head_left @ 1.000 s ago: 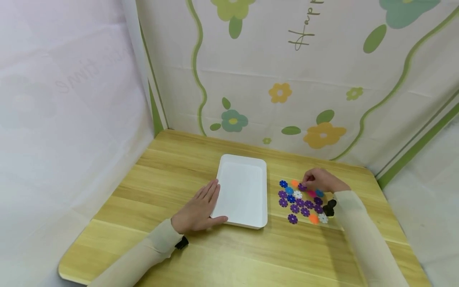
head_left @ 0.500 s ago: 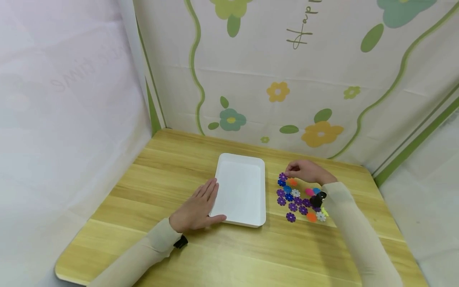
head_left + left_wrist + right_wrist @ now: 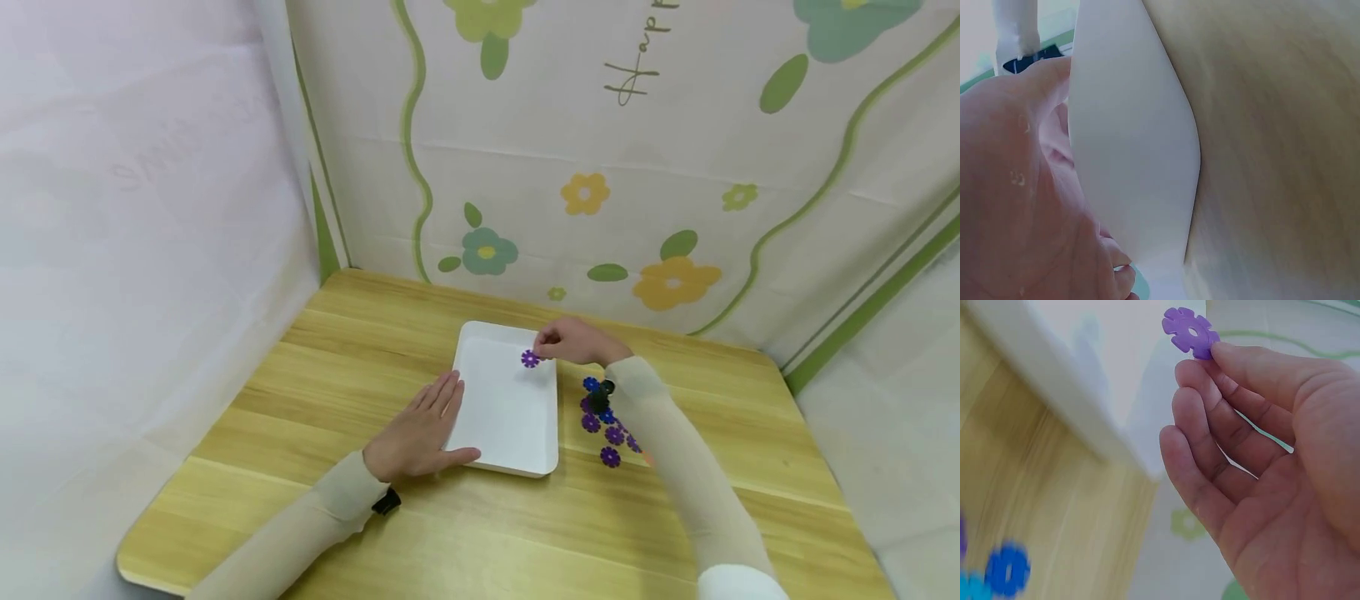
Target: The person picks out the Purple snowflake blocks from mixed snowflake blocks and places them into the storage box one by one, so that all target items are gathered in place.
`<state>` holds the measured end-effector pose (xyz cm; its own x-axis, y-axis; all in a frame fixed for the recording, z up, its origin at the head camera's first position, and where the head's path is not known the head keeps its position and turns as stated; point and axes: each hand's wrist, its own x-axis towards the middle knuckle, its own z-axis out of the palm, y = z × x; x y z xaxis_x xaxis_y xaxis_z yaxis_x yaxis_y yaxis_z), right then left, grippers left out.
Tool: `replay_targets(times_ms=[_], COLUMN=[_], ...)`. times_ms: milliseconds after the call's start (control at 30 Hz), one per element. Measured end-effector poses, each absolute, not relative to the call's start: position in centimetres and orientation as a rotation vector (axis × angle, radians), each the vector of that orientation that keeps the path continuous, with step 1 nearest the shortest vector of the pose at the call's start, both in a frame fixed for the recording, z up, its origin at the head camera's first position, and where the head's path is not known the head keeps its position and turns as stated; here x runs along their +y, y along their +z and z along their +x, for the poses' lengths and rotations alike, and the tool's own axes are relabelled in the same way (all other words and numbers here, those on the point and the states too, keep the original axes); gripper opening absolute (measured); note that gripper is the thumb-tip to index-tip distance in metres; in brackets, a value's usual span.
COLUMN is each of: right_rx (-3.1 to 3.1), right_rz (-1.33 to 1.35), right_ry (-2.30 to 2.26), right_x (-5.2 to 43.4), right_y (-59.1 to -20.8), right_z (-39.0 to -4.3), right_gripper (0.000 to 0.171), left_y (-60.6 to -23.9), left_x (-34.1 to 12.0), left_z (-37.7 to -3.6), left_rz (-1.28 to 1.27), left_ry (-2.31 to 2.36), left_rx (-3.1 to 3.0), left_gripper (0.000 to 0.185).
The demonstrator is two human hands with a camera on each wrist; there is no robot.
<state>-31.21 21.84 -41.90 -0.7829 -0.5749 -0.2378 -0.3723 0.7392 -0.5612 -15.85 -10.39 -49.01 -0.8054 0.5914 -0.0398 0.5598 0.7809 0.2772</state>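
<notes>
Pinching a purple disc (image 3: 530, 359) by its edge: right hand (image 3: 577, 340), thumb and index finger meeting on the rim, the other three fingers loosely bent behind the pinch. The disc juts out beyond the fingertips, to the left of them in the head view; notched all round, with an oval hole in its middle. Its place: over the far right part of a white tray (image 3: 502, 408), the tray floor spreading below the grip and toward the wearer.

Nearer the wearer than the pinch and off to its right, outside the tray: loose discs on the wooden table (image 3: 480, 533). Among them a blue disc (image 3: 591, 384), several purple ones and a sliver of an orange disc (image 3: 648, 457). Right sleeve (image 3: 690, 450) and a black wrist device (image 3: 600, 397) cover part of this group. A light blue disc (image 3: 974, 587) shows at the corner of the right wrist view, well apart from the fingertips.

Left of the pinch and nearer the wearer: left hand (image 3: 416, 429), holding nothing between its fingers, which lie straight and together against the tray's left edge, thumb spread away to the near edge.
</notes>
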Motion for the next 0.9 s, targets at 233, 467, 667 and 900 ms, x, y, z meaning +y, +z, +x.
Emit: replay_targets(times_ms=[233,467,667,900], right_rx=[2.521,2.556,2.575,2.604], right_rz=[-0.688,-0.550,-0.446,-0.353], right_ry=[-0.713,-0.775,-0.869,-0.920], right_x=[16.4,13.7,12.5,11.7], right_y=[-43.3,-45.2,-46.8,-47.6], right_z=[-32.9,-34.1,-34.5,-34.6], right_gripper=[0.020,0.022,0.023,0.024], left_y=[-48.6,-49.4,-50.2,-50.4], left_x=[-10.5,-10.4,-10.4,-10.6], left_z=[-15.7,-15.9,-15.9,-16.0], left_rz=[0.923,0.911,0.902,0.933], left_ry=[0.359,0.343,0.353,0.334], left_rx=[2.854,2.877,2.893,2.921], left_gripper=[0.110,0.112,0.111,0.111])
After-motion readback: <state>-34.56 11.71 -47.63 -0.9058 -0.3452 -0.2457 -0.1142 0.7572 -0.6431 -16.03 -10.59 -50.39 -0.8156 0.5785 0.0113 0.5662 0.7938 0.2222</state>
